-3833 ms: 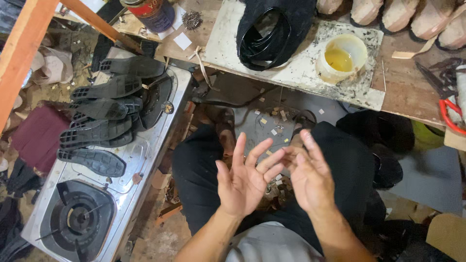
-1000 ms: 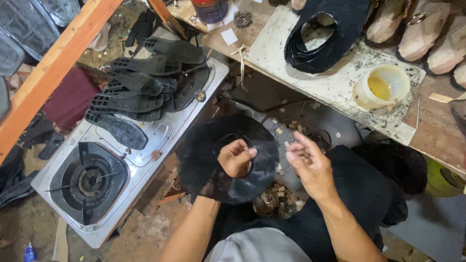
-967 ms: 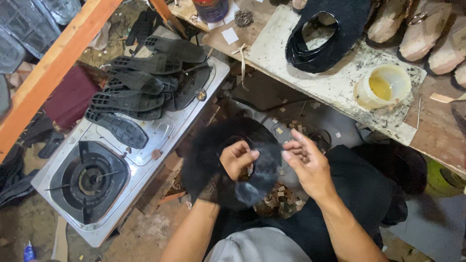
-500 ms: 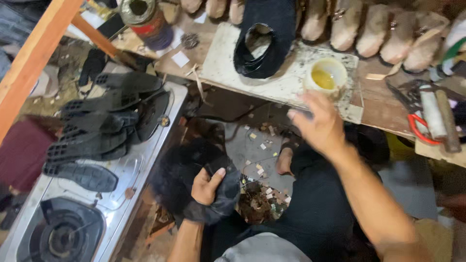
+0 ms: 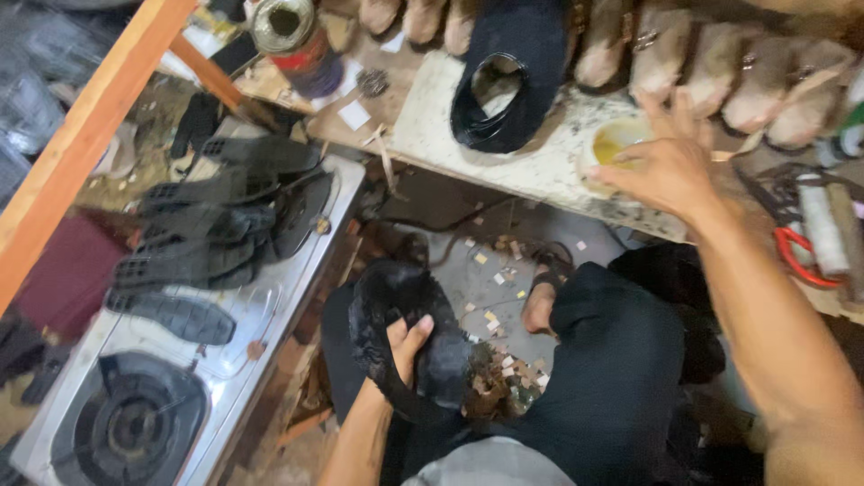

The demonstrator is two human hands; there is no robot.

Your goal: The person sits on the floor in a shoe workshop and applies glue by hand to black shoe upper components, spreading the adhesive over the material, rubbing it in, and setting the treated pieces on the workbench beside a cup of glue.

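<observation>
My left hand [image 5: 404, 346] grips a black fuzzy shoe upper [image 5: 396, 310] low over my lap, thumb across its top. My right hand [image 5: 661, 162] is stretched out to the workbench with fingers spread, resting over a small cup of yellow glue [image 5: 615, 141]. I cannot tell whether the fingers hold anything. Another black shoe upper [image 5: 508, 67] lies on the stained white board [image 5: 432, 135] just left of the cup.
A gas stove [image 5: 180, 378] at the left carries several black rubber soles [image 5: 211, 234]. A row of tan shoe lasts [image 5: 720, 63] lines the bench's back, a metal can [image 5: 292, 31] stands at its left, red-handled scissors [image 5: 796, 256] lie right. An orange wooden beam [image 5: 81, 135] crosses the left.
My right hand let go of the black upper and reached up and right to the glue cup. My left hand stays shut on the upper, now lower over my lap.
</observation>
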